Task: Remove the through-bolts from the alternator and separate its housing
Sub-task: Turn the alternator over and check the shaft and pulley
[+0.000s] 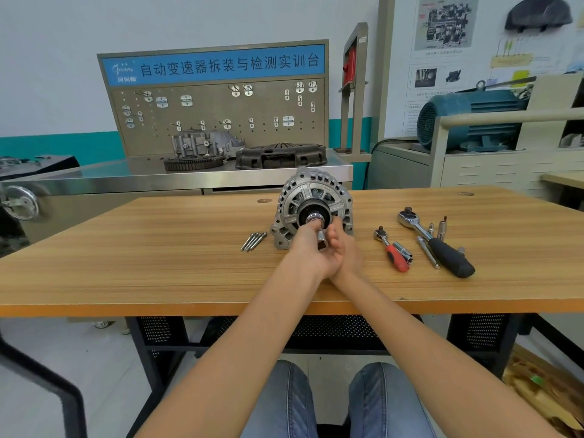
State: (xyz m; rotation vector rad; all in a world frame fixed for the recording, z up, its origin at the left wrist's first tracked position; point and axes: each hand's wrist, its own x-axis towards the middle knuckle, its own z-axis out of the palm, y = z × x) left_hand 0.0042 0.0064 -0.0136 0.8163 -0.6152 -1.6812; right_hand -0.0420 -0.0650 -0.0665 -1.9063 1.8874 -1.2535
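The alternator [311, 205] is stood on the table [158, 248], shaft axis aimed at the person, its nut pinched by the left hand [305, 245], a socket [321, 240] cradled beside the right hand [343, 248], four through-bolts [252, 241] laid left

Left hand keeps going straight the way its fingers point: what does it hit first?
The left hand points forward at the alternator. Its fingertips are already at the shiny nut on the pulley hub, so that likely comes first, though contact depth is unclear.
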